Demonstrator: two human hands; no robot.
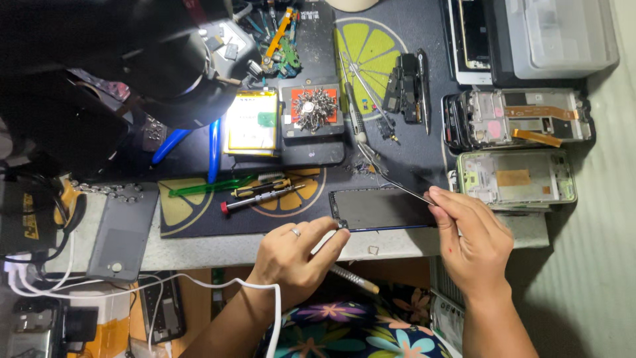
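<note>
Phone (381, 209) lies screen-down at the bench (232, 248) front edge. Left hand (291, 255) fingers pinch its lower-left corner; right hand (470, 242) fingers are clamped on tweezers (397, 182) at its top-right edge. Looks thin, light, glass-fragile, slippery: hold by the side frame only.

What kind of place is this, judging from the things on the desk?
Most likely a phone repair bench. Opened phone frames lie at the right, screwdrivers on the mat, and the left hand and right hand hold a dark phone panel, the right with tweezers.
</note>
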